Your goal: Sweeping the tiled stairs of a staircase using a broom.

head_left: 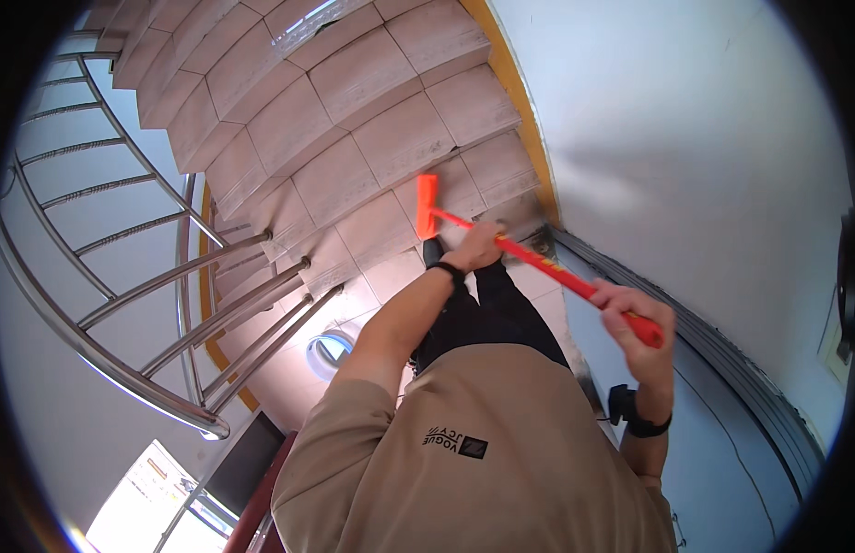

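Observation:
Both my hands grip a long red pole (pixel 549 263) with yellow markings and an orange crosswise head (pixel 427 207). Whether it is a broom or a mop, I cannot tell. My left hand (pixel 478 247) is closed round the pole close to the head, a black band on its wrist. Farther back, my right hand (pixel 639 327) wraps the pole near its thick red end, with a black watch on that wrist. The head shows over the lowest stairs (pixel 381 217), just beyond my dark shoe; whether it touches them is unclear.
Pinkish tiled steps rise ahead, with a yellow skirting (pixel 524 120) and white wall (pixel 667 138) on the right. A curved steel railing (pixel 123 318) stands left. A round whitish-blue object (pixel 328 352) lies on the floor beside its posts. Grey rails (pixel 685 323) run along the right wall.

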Motion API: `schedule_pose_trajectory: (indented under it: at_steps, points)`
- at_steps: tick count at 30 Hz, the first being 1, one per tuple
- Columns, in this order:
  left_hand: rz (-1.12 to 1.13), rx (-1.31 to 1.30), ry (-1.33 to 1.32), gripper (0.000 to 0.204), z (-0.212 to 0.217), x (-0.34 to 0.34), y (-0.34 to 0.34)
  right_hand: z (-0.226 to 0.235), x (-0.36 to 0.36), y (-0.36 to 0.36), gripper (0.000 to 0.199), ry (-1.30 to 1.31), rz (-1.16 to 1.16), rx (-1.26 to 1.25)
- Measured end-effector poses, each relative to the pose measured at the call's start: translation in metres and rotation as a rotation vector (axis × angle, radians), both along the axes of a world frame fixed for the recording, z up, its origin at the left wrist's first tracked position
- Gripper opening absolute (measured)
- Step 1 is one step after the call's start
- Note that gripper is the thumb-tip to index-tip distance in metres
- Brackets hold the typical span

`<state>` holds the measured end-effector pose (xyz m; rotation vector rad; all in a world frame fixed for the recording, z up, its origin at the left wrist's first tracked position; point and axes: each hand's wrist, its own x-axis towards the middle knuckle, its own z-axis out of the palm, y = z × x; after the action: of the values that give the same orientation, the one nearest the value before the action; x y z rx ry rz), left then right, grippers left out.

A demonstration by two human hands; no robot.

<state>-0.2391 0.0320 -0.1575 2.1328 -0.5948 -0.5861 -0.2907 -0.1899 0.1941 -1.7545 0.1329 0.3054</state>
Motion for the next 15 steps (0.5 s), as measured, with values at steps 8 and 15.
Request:
schedule_pose_trajectory:
  at_steps: [8,15]
  points:
    - [-0.038,-0.108,-0.090,0.027,0.031,0.046,-0.091,0.037,0.001,-0.040,0.012,-0.068,-0.140,-0.187]
    - [0.058,0.047,0.002,0.027,0.027,-0.008,0.000,-0.014,-0.009,-0.025,0.006,0.035,-0.010,0.082]
